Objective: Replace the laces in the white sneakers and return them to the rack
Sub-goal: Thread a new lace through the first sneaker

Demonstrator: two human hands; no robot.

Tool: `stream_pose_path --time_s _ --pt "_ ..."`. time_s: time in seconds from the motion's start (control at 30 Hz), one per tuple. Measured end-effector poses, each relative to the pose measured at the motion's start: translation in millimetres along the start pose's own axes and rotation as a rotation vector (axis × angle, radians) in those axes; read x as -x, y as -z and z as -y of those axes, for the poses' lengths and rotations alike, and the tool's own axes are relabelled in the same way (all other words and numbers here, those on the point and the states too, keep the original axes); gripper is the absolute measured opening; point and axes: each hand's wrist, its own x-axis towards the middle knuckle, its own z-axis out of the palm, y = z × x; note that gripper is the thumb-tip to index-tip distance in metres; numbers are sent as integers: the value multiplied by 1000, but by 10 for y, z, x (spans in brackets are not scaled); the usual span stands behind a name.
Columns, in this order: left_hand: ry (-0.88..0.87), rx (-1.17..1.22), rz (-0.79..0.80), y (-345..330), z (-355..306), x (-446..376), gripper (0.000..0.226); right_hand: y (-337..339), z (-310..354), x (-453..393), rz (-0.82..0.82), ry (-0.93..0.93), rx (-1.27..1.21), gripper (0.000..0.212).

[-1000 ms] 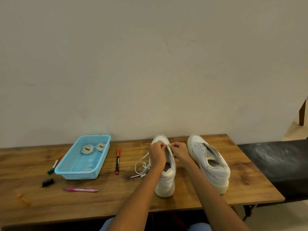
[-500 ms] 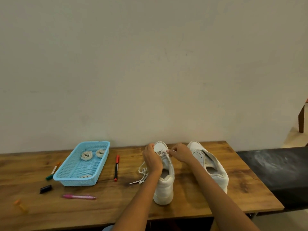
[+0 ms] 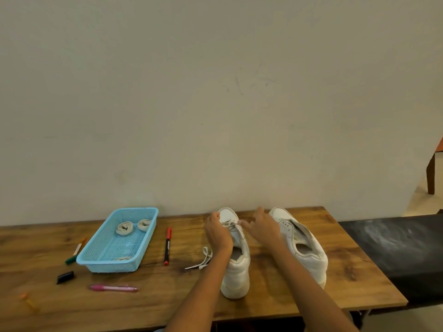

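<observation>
Sneakers stand side by side on our wooden counter (image 3: 275, 300), toes toward the wall. Our left hand (image 3: 217, 232) is curled at the front of the left sneaker (image 3: 236, 267) and pinches the lace (image 3: 229, 223) near the toe eyelets. Our right hand (image 3: 260, 227) hovers over the same shoe, thumb and forefinger pinched on the lace's other strand, the remaining fingers loosely spread. Loose ends of the lace trail onto the counter just left of our left forearm. The right sneaker (image 3: 303, 245) sits just beside, tilted slightly outward, its eyelets bare and tongue slack.

Further left, well apart from the shoes, a blue basket (image 3: 96, 256) holds two coiled laces (image 3: 133, 227) at its far end. A red marker (image 3: 167, 245) lies between basket and shoes. A green marker (image 3: 75, 252) lies touching the basket's left edge, with a black cap (image 3: 65, 277) and a pink pen (image 3: 113, 288) nearer us. A black bench (image 3: 398, 250) adjoins the counter on the right.
</observation>
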Motion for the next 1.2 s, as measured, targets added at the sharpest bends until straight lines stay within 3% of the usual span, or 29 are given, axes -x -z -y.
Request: stream_pose_path --time_s 0.07,0.2,0.27,0.37,0.4,0.57,0.67,0.8,1.0,1.2 --pt "2 6 -1 -19 15 -15 29 -48 13 28 56 40 -48 60" --pt "45 52 -3 -19 22 -15 27 -48 46 -30 198 204 -14 27" --pt "42 52 -6 -26 26 -9 28 5 15 -93 63 119 -85 23" --pt "27 33 -32 -28 26 -10 30 193 -118 -195 -316 -148 -465 30" --pt "40 44 -29 -26 24 -18 30 239 -157 -214 -334 -195 -467 32" --pt "250 203 3 -1 -21 -72 23 267 -49 -208 62 11 -123 27" --pt "342 120 194 105 38 -113 17 159 70 -144 236 128 -88 29" --pt "277 -146 379 257 190 -98 26 19 116 -57 227 112 4 24" --pt "185 -238 375 248 197 -103 17 -49 158 -67 208 105 84 24" --pt "342 -203 237 282 260 -99 23 -107 -7 -74 307 99 45 26"
